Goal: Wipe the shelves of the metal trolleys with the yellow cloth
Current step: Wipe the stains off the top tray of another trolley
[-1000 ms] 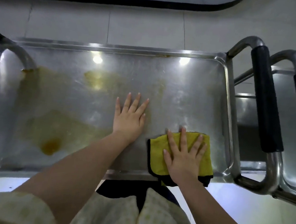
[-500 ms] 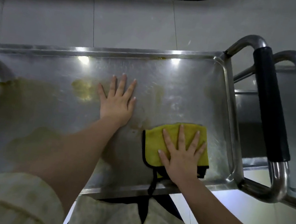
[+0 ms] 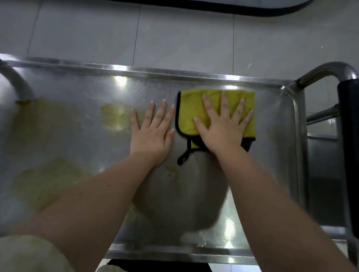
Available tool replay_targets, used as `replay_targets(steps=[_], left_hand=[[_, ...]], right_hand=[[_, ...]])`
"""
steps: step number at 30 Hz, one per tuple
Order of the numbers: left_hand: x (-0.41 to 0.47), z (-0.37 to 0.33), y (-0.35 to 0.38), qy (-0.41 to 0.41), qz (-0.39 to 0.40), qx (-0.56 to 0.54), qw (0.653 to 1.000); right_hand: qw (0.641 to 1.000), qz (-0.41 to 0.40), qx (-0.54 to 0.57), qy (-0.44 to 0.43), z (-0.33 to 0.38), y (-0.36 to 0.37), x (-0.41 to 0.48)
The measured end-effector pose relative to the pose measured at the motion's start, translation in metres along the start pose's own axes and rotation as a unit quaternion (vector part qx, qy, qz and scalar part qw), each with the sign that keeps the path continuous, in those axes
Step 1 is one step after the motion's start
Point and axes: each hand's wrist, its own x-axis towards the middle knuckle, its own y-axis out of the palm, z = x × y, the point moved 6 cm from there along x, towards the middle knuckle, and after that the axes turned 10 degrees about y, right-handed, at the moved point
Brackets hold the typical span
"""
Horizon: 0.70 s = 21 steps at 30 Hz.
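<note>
The cloth [image 3: 190, 115] lies flat on the shelf [image 3: 136, 69], close to the far rim and near the right rim, with open steel and stains [image 3: 114, 115] stretching away to the left. The right hand [image 3: 221, 127] presses it down, fingers straight and spread. The left hand [image 3: 152, 130] lies flat on the steel just beside the cloth's left edge.

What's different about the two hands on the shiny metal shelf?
The left hand lies on the bare metal shelf; the right hand presses on the yellow cloth. The right hand's fingers are spread wide; the left hand's are closer together. The right hand sits nearer the shelf's far rim than the left hand. Both are flat, palm down, fingers straight.
</note>
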Motion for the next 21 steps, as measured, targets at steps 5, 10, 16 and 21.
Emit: replay_targets(steps=[5, 10, 16, 21], left_hand=[[0.000, -0.001, 0.001, -0.014, 0.010, -0.003, 1.000], [-0.001, -0.002, -0.002, -0.005, -0.001, -0.011, 1.000], [-0.005, 0.004, -0.011, -0.033, -0.034, -0.056, 0.997], [0.002, 0.004, -0.004, -0.023, 0.000, -0.020, 1.000]], right_hand=[[0.997, -0.021, 0.007, -0.076, -0.029, 0.040, -0.150], [0.996, -0.001, -0.008, -0.091, -0.029, 0.063, -0.212], [0.999, -0.022, 0.015, 0.019, -0.001, 0.021, -0.069], [0.999, 0.007, 0.013, 0.038, 0.025, -0.007, 0.039]])
